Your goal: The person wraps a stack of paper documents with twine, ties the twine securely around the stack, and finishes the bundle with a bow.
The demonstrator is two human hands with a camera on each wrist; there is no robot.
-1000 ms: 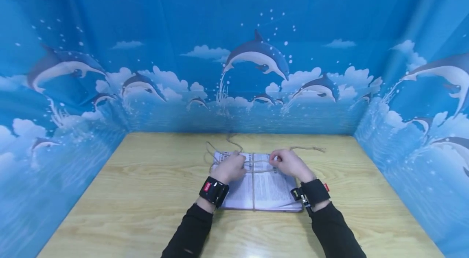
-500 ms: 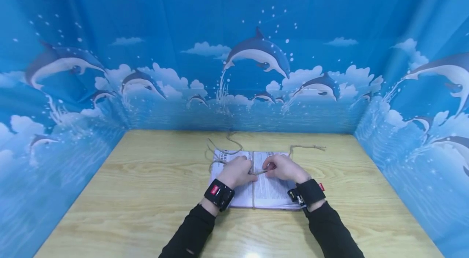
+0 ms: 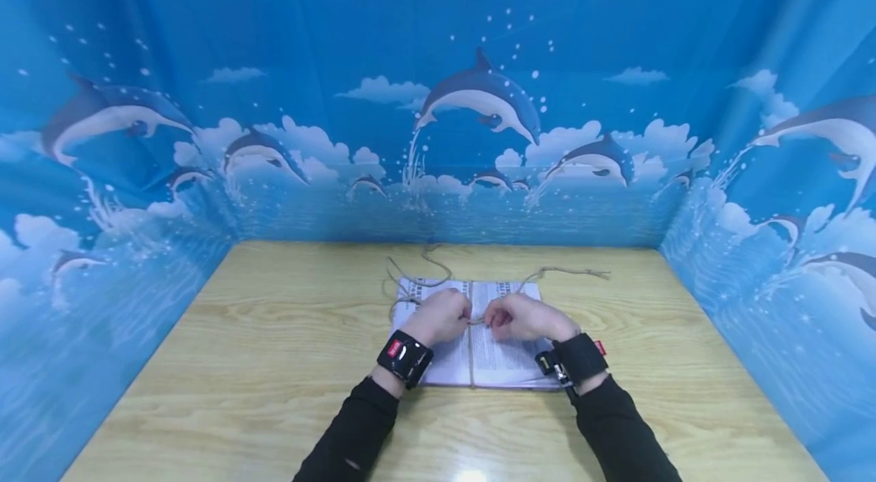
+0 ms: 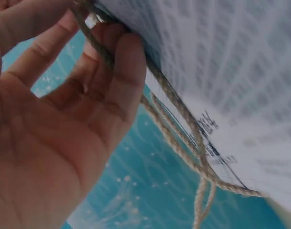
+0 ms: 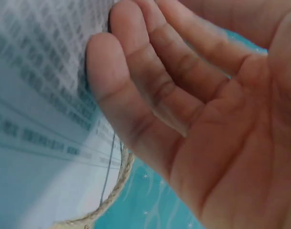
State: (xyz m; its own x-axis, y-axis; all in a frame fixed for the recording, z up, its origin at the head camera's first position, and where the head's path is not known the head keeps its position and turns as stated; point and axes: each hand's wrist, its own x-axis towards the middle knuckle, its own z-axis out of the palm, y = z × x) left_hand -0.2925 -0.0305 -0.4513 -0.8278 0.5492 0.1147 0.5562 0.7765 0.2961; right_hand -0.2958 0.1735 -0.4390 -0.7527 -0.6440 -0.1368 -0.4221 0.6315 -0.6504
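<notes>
A stack of printed papers (image 3: 448,366) lies flat on the wooden table, with one strand of brown twine (image 3: 471,360) running front to back over its middle. Above the middle of the stack, my left hand (image 3: 442,316) pinches the twine, its other fingers bent around the strand in the left wrist view. Close on the right, my right hand (image 3: 525,318) pinches the twine too, and a short piece shows between both hands. In the right wrist view the right hand's curved fingers (image 5: 107,62) lie against the printed page; its pinching fingertips are out of that view.
Loose twine loops (image 3: 438,269) lie off the stack's far left corner. Another loose twine end (image 3: 578,271) stretches right behind the stack. A blue dolphin-print curtain (image 3: 322,201) borders the back and sides of the table (image 3: 274,345).
Both hands came together at the middle of the stack, the right hand moving left and nearer. The two strands once spread between them are now one short piece.
</notes>
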